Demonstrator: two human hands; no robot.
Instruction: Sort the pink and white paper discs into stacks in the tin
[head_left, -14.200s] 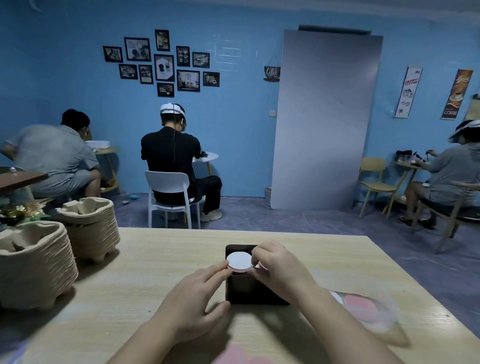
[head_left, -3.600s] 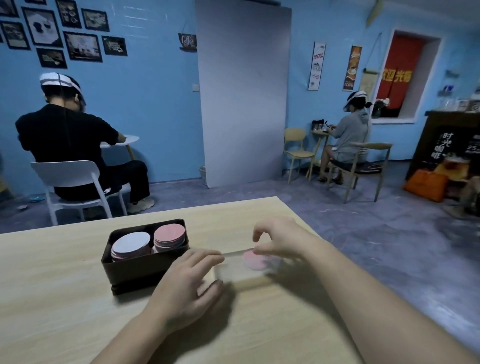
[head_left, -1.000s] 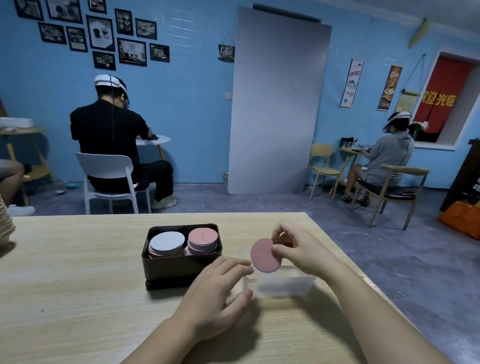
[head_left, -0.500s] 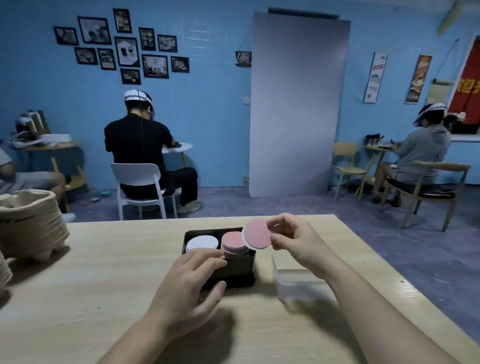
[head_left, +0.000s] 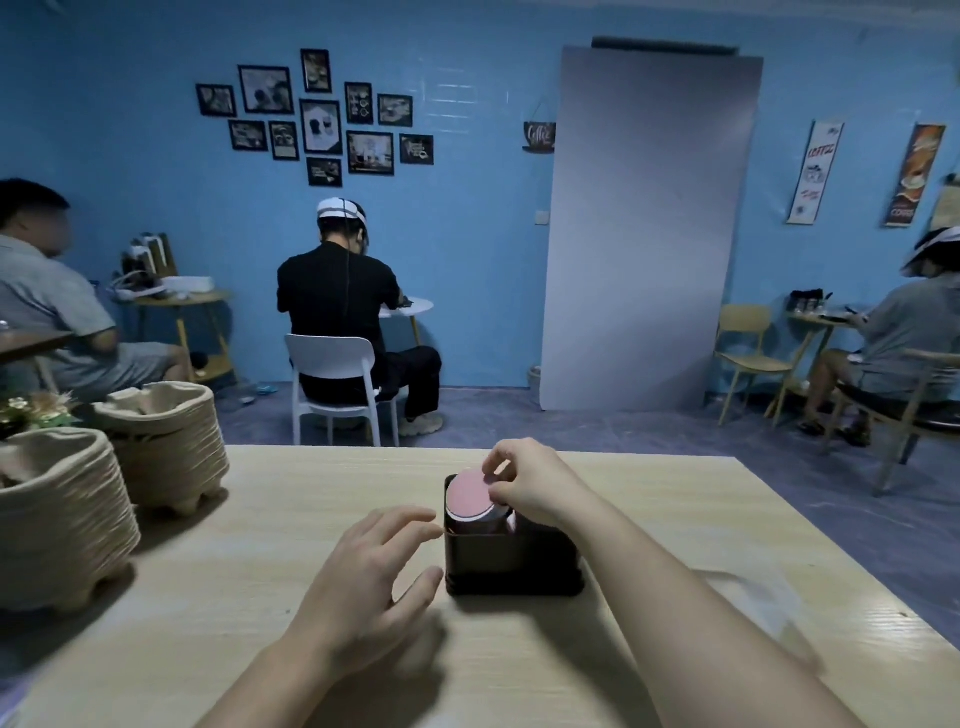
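A dark rectangular tin (head_left: 511, 561) stands on the wooden table (head_left: 270, 519) just in front of me. My right hand (head_left: 530, 483) pinches a pink paper disc (head_left: 470, 493) by its right edge, tilted above the tin's left side. The disc hides the stacks below; a sliver of pink (head_left: 511, 522) shows at the right of the tin. My left hand (head_left: 374, 566) lies open on the table beside the tin's left wall, fingertips near its corner.
Two stacks of moulded pulp trays (head_left: 156, 441) stand at the table's left edge. A clear plastic container (head_left: 748, 597) lies blurred on the table to the right of my right forearm. Other people sit at tables beyond the far edge.
My right hand has carried the pink disc left from beside the tin to over its left side. My view swung right to left, so the tin now sits centre.
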